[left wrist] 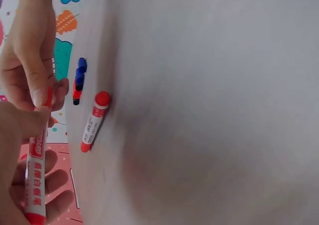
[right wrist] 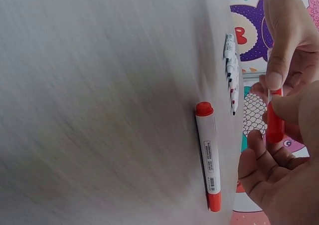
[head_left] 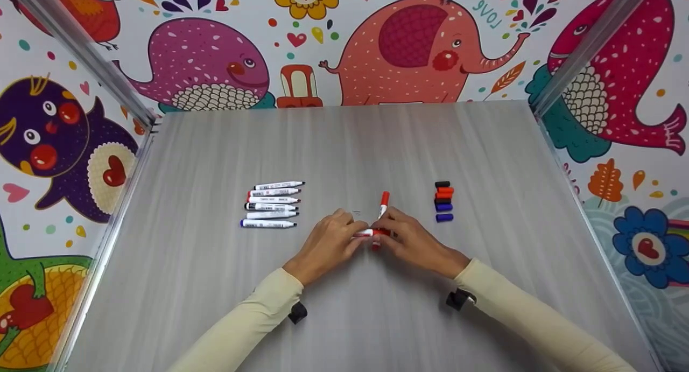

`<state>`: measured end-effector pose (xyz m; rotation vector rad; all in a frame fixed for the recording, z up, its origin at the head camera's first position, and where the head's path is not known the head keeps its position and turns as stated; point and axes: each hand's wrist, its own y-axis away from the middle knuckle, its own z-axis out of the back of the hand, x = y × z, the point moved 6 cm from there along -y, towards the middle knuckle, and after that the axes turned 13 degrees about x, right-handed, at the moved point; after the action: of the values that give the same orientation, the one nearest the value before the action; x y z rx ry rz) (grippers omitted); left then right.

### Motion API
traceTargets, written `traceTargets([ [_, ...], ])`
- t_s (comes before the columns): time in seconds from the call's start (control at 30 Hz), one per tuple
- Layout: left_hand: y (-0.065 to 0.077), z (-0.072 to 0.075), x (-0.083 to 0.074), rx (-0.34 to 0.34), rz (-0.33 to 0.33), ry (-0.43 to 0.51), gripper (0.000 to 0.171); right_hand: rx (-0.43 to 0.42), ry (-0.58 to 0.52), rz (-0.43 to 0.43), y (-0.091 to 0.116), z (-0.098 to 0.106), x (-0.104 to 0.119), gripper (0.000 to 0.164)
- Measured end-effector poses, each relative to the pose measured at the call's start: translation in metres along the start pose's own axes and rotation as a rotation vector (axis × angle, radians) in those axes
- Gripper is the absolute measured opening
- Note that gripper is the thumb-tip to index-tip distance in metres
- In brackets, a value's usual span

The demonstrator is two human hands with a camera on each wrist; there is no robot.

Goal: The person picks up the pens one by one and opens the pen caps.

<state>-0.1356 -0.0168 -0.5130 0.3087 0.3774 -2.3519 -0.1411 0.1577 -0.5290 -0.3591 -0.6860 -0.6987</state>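
Over the middle of the table, my left hand (head_left: 328, 243) holds a white whiteboard marker (left wrist: 36, 185) with a red end by its barrel. The thumb and fingers of my right hand (head_left: 420, 243) pinch the red cap (right wrist: 275, 122) at the other end of that marker. The two hands meet there, thumbs close together. Below them a second red-and-white marker (right wrist: 210, 155) lies on the table with its red cap on; in the head view the hands partly cover it.
To the left, several uncapped white markers (head_left: 269, 223) lie in a column, tips facing right. Several loose black, red and blue caps (head_left: 444, 217) form a column on the right. The grey table (head_left: 344, 146) ends at printed walls at the back and sides.
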Motion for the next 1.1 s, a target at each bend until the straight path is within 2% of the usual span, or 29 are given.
traceTargets([
  [0.2,-0.002,0.01,0.003,0.033,0.029,0.172,0.015,0.017,-0.077,0.009,-0.003,0.008,0.004,0.018],
  [0.53,-0.007,0.025,-0.001,0.113,0.042,0.286,0.014,0.029,-0.165,0.007,-0.006,0.018,0.013,0.015],
  [0.67,-0.007,0.025,-0.001,0.141,0.046,0.324,0.01,0.023,-0.166,0.052,-0.005,0.02,0.016,0.013],
  [0.83,-0.008,0.026,-0.002,0.161,0.02,0.385,0.01,0.01,-0.141,0.116,-0.005,0.022,0.02,0.014],
  [1.1,-0.009,0.03,0.0,0.163,-0.006,0.436,0.014,-0.055,-0.025,0.241,-0.003,0.022,0.03,0.011],
])
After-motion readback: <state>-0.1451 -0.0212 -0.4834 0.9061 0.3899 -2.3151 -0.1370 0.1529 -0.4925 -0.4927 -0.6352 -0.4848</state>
